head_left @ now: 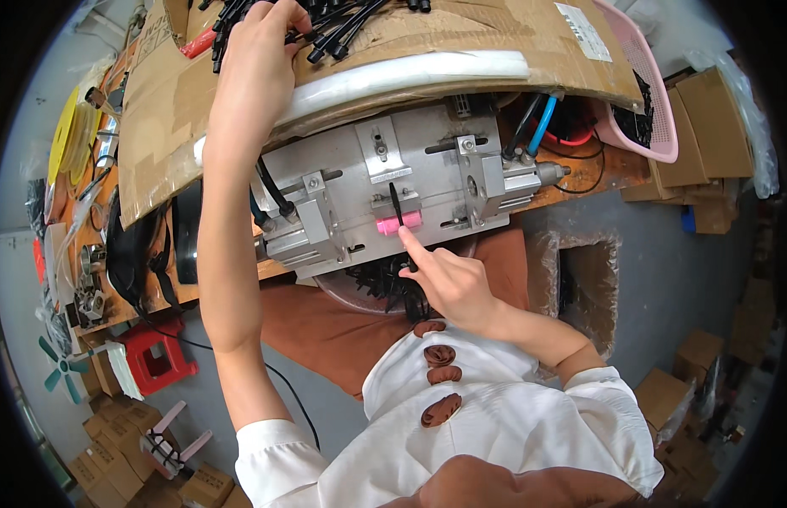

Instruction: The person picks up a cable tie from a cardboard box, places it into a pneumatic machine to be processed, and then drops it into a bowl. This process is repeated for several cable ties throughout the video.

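Note:
At the top of the head view my left hand (262, 42) reaches onto a cardboard sheet (461, 30). Its fingers curl closed among a pile of black plastic rods (347, 30) and seem to pinch one; the fingertips are partly hidden. My right hand (457, 288) is at the front of a metal fixture (326, 157), index finger stretched out and the others loosely bent. That fingertip touches or nearly touches the lower end of a thin black rod (396, 201), which lies across a pink block (399, 223) at the fixture's middle. Nothing shows gripped in this hand.
Metal clamps with cylinders (499, 178) flank the pink block. Below the fixture, a basin (334, 292) holds more black pieces. A white foam strip (402, 80) edges the cardboard. A pink basket (656, 93) stands right; a red stool (152, 360) is on the floor left.

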A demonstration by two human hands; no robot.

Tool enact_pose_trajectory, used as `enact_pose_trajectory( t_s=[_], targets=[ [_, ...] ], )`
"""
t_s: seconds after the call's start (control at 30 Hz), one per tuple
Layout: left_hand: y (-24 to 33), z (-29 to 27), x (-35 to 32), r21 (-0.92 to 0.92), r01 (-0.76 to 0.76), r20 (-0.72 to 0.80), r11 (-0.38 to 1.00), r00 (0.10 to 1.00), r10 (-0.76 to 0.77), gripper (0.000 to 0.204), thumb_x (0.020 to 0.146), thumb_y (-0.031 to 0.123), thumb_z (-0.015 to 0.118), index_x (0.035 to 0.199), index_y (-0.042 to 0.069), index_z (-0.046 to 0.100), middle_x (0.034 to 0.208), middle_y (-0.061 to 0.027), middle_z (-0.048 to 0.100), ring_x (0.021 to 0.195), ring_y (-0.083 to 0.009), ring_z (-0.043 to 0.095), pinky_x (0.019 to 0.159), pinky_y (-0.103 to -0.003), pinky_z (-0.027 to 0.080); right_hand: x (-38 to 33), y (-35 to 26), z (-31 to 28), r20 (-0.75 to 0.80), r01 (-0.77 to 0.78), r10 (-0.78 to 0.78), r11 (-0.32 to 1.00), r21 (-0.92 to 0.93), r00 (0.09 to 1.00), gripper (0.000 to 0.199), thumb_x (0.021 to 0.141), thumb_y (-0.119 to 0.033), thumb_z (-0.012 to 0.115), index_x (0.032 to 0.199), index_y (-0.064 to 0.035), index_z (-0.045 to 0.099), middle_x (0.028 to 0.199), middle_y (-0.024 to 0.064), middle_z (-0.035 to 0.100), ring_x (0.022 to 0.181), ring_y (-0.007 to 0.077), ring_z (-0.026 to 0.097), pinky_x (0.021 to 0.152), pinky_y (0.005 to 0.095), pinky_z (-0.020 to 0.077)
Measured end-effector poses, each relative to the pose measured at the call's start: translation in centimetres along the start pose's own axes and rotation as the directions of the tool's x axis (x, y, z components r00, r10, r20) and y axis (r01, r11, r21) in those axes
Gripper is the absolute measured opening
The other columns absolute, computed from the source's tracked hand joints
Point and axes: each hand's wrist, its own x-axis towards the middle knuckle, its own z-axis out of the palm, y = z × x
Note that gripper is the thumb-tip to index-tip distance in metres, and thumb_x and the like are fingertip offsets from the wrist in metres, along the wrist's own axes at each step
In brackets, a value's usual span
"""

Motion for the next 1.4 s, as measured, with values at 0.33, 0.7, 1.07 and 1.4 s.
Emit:
enact_pose_trajectory(
  t_s=[0.33, 0.7, 1.07, 1.4],
  targets=[
    [4.6, -2.2, -4.4, -0.051, 0.037, -0.133, 0.998, 0.990, -0.043, 0.029, 0.084, -0.010, 0.052, 0.109, 0.005, 0.057, 0.094, -0.0118, 0.056, 0.086, -0.0252, 0.057, 0.078, -0.033, 0.046, 3.7, -0.2, -4.3, 0.165, 0.088, -0.065, 0.986, -0.139, 0.984, 0.054, 0.080, -0.016, 0.069, 0.130, -0.0020, 0.053, 0.078, 0.0034, 0.051, 0.062, 0.0152, 0.057, 0.047, 0.0281, 0.0460],
    [12.7, -0.6, -16.5, 0.006, 0.193, -0.056, 0.981, 0.980, -0.192, 0.073, 0.069, -0.010, 0.069, 0.138, -0.001, 0.046, 0.096, -0.0103, 0.056, 0.087, -0.0242, 0.050, 0.079, -0.034, 0.043, 29.3, 6.6, -8.3, 0.313, 0.207, -0.042, 0.829, -0.519, 0.949, 0.012, 0.079, -0.010, 0.064, 0.086, -0.0007, 0.068, 0.086, 0.0195, 0.067, 0.086, 0.0339, 0.066, 0.074, 0.0409, 0.0516],
    [15.8, 4.9, -18.9, 0.123, 0.149, 0.171, 0.981, 0.971, -0.169, 0.063, 0.075, -0.001, 0.061, 0.135, -0.006, 0.044, 0.094, -0.0091, 0.049, 0.085, -0.0236, 0.048, 0.077, -0.033, 0.043, 22.4, 3.3, -15.5, -0.217, -0.165, 0.244, 0.931, 0.327, 0.945, 0.032, 0.090, -0.016, 0.063, 0.111, 0.0081, 0.061, 0.095, 0.0147, 0.070, 0.069, 0.0125, 0.066, 0.047, 0.0199, 0.0469],
    [12.7, 0.3, -13.1, 0.027, 0.089, 0.074, 0.996, 0.993, -0.091, 0.050, 0.077, 0.002, 0.066, 0.126, 0.004, 0.054, 0.096, -0.0115, 0.053, 0.089, -0.0282, 0.050, 0.083, -0.041, 0.042, 2.6, 0.6, -6.2, -0.131, 0.152, -0.143, 0.986, 0.068, 0.981, 0.060, 0.070, 0.003, 0.074, 0.126, 0.0063, 0.053, 0.081, 0.0120, 0.065, 0.057, 0.0193, 0.058, 0.049, 0.0307, 0.0470]
  ],
)
